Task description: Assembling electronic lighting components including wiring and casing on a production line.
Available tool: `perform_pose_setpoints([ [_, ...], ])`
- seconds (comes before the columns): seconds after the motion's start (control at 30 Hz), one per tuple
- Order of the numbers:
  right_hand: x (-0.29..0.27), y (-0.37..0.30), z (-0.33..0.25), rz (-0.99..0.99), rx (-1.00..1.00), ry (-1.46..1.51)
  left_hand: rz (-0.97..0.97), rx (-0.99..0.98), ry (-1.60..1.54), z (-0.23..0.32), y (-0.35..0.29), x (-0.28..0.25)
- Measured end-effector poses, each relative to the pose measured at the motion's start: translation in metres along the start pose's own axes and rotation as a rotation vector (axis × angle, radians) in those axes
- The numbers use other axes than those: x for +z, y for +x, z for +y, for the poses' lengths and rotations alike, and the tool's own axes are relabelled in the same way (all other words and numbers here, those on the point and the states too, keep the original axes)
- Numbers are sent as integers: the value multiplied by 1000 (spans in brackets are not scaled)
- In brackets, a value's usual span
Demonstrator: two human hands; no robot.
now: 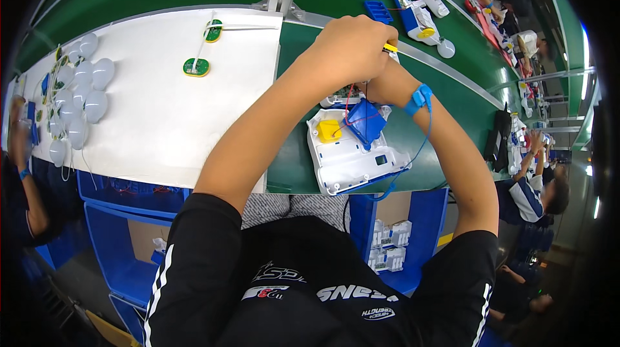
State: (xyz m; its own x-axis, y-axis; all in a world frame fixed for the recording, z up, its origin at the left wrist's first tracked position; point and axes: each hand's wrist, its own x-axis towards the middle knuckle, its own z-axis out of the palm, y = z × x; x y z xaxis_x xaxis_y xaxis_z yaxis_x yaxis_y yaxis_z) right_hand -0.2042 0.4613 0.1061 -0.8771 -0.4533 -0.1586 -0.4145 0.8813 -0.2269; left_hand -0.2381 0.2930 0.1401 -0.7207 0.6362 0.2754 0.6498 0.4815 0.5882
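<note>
My left hand is closed, its knuckles up, above the far side of a white plastic housing. A small yellow piece sticks out beside its fingers; what it belongs to is hidden. My right hand is tucked under and against the left one, its fingers mostly covered. A blue wrist strap with a coiled cord circles my right wrist. Below the hands, the open housing carries a yellow block and a tilted blue box-shaped part, with thin red and dark wires running up toward my hands.
Two green circuit boards with white leads and a cluster of white bulbs lie on the white sheet. Across the rail are a blue tray and a white-blue assembly with a bulb. Other people work at both sides.
</note>
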Motion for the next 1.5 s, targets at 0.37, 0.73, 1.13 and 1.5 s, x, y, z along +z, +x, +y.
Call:
perform_pose_setpoints([
  [0.37,-24,-71,-1,466,275,553,117,67,-245,-5,1,4],
  [0.73,38,-102,-64,607,115,135,-17,-156,-644,14,6,-4],
  [1.13,12,-137,-40,601,154,959,-8,-187,-601,16,6,-2],
  [1.5,-31,-141,-35,366,288,216,25,-180,-582,10,8,6],
])
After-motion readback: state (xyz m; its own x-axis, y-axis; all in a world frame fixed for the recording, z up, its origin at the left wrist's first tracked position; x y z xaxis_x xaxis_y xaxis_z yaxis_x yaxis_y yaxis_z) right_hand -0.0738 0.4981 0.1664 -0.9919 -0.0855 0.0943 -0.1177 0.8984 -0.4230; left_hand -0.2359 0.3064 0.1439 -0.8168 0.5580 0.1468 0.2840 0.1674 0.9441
